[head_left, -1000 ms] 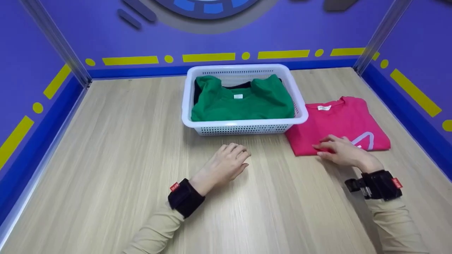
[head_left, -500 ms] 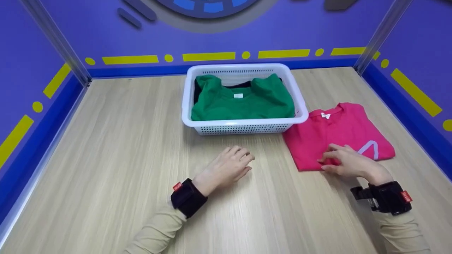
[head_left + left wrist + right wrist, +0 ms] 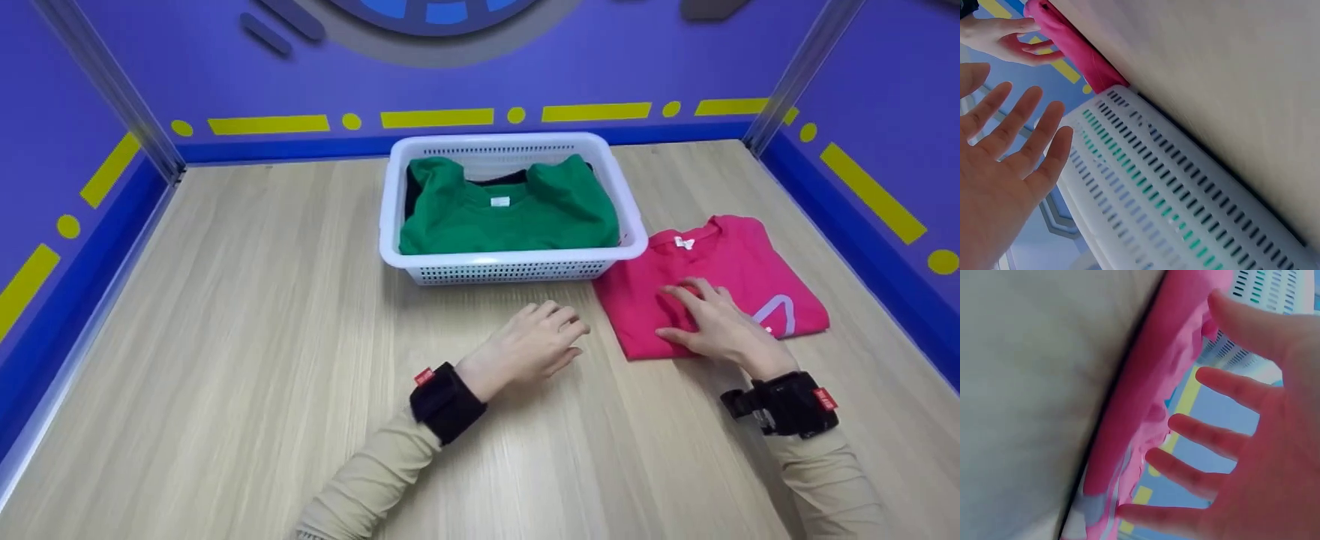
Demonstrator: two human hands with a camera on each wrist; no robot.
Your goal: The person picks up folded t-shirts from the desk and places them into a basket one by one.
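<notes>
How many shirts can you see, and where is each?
2 plainly: the green shirt in the basket and the pink shirt beside it on the table. Dark cloth behind the green shirt, mostly hidden, may be another.

The table (image 3: 255,315) offers passage left of the basket (image 3: 514,258); the basket crowds the pink shirt (image 3: 739,262).

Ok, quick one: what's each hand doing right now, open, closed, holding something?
Left hand: open, holding nothing, in front of the white basket.
Right hand: open, holding nothing, over the folded pink shirt.
</notes>
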